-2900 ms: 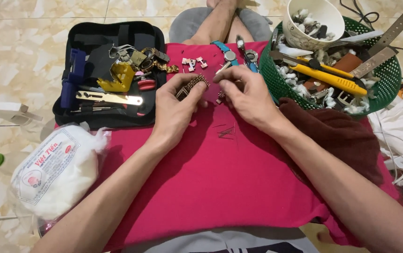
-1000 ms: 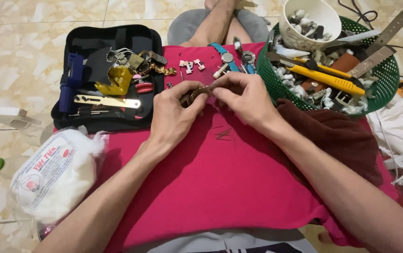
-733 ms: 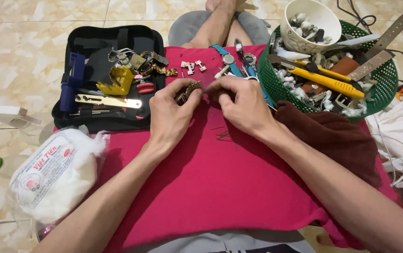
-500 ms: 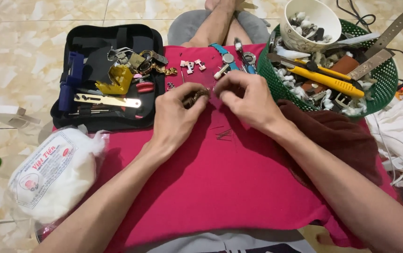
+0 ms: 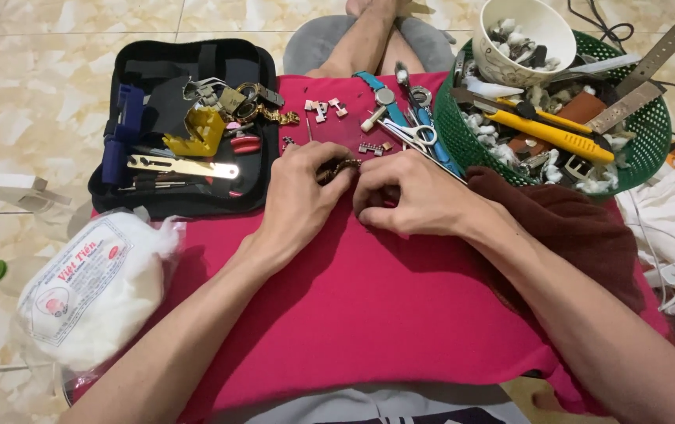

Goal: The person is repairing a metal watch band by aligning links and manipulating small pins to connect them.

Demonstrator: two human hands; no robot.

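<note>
Hands pinch a band [image 5: 339, 167] on the cloth [image 5: 369, 298]: left hand [image 5: 300, 191] grips it, right hand [image 5: 412, 200] pinches beside; loose links [image 5: 323, 107] lie beyond, work unfinished.

I'm gripping a brownish metal watch band [image 5: 337, 169], slightly shiny, links rough-looking. It's lying on matt red cloth [image 5: 384, 314]. The green basket [image 5: 651, 133] is looking like perforated plastic; the white bowl [image 5: 537, 27] is showing a glossy ceramic glaze. The tool case [image 5: 157, 59] is matt black fabric. The cotton wool [image 5: 125, 290] is sitting fluffy in clear glossy plastic wrap.
</note>
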